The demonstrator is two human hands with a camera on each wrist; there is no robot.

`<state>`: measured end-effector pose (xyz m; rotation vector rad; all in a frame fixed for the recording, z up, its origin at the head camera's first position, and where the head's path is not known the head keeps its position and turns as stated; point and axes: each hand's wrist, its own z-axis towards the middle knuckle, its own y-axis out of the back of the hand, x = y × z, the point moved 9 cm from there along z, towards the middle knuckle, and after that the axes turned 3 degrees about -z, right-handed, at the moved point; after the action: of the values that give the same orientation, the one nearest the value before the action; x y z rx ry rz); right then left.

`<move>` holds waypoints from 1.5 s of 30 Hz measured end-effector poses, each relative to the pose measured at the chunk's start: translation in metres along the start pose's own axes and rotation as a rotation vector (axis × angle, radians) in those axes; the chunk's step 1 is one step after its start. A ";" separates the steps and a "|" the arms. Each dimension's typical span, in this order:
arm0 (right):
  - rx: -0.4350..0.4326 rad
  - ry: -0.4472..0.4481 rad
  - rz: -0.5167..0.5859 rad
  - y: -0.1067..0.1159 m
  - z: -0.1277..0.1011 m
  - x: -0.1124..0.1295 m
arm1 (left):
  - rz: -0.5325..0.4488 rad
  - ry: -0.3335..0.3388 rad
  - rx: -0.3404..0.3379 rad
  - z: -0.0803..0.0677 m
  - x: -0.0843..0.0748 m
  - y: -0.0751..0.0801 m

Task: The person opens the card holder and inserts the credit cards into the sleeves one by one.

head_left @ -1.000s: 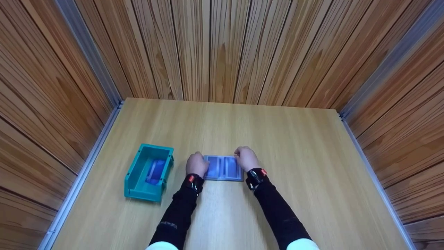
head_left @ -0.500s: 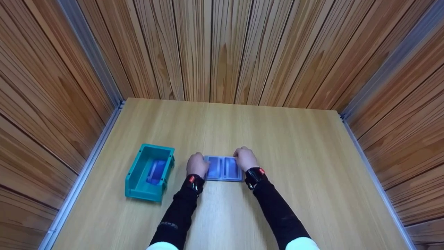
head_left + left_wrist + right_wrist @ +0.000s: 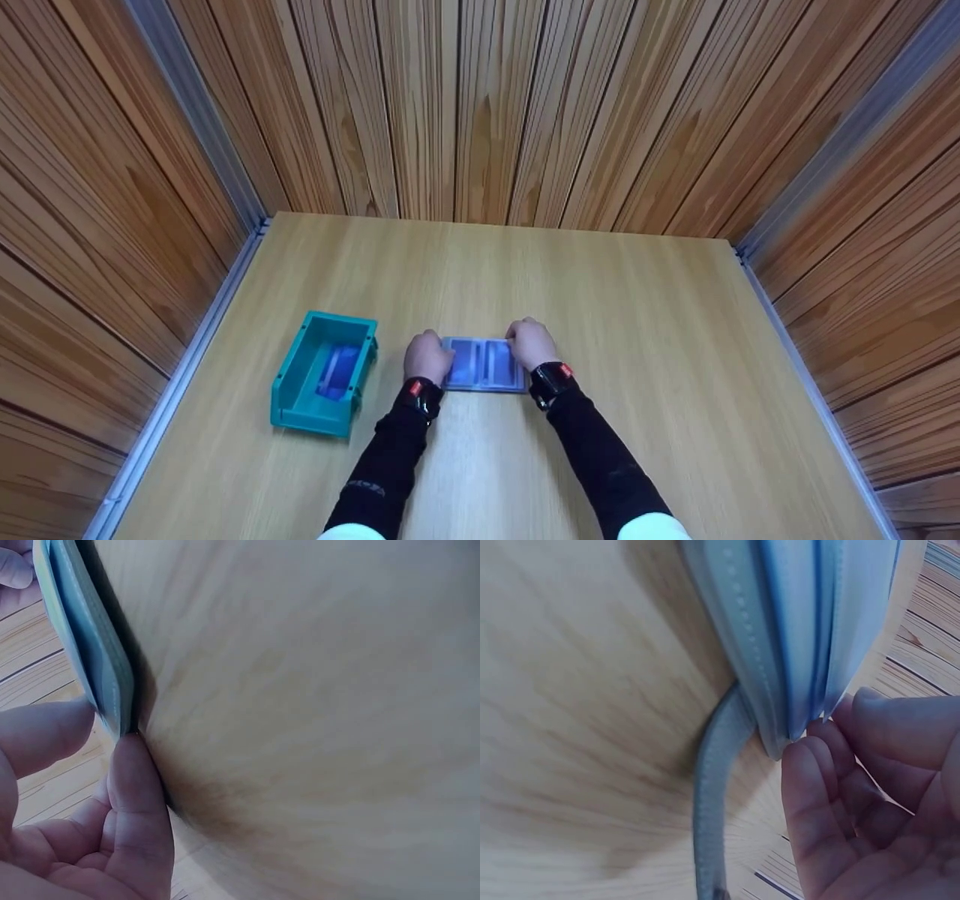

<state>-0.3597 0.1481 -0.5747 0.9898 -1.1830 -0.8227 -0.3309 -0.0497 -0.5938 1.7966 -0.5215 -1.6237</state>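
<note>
Two hands on one thing, that's what I'm getting: my left hand (image 3: pixel 427 356) pinches the left edge of the blue pouch (image 3: pixel 484 364), thumb and fingertips (image 3: pixel 135 795) closing on its corner in the left wrist view, and my right hand (image 3: pixel 531 343) has the right edge, curled fingers (image 3: pixel 817 787) tucked against the layered blue edges there. Both grips look light, fingers bent around the edge rather than clamped flat. On the right wrist view I can see the pouch's stitched grey-blue border and a grey strap (image 3: pixel 712 787) trailing from its corner down across the wood. From the head camera the pouch lies flat and spread open on the wooden table (image 3: pixel 637 337), near the front edge and about mid-width, two darker blue panels side by side. Just left of my left hand, close but not touching, sits a teal plastic bin (image 3: pixel 324 373) with something blue lying inside it; I can't tell what that item is. Wood-panelled walls (image 3: pixel 465 105) close in the table on three sides.
</note>
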 end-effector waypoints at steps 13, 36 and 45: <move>0.058 -0.061 0.011 0.000 0.000 -0.002 | -0.009 0.048 0.037 0.001 0.003 -0.003; 0.094 -0.116 0.139 0.007 0.006 0.009 | -0.013 -0.006 0.001 0.001 0.001 -0.001; 0.062 -0.070 0.204 0.010 0.011 0.028 | -0.011 -0.017 0.004 0.002 0.003 -0.002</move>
<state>-0.3644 0.1246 -0.5547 0.8792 -1.3527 -0.6658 -0.3322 -0.0508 -0.5969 1.7931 -0.5235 -1.6478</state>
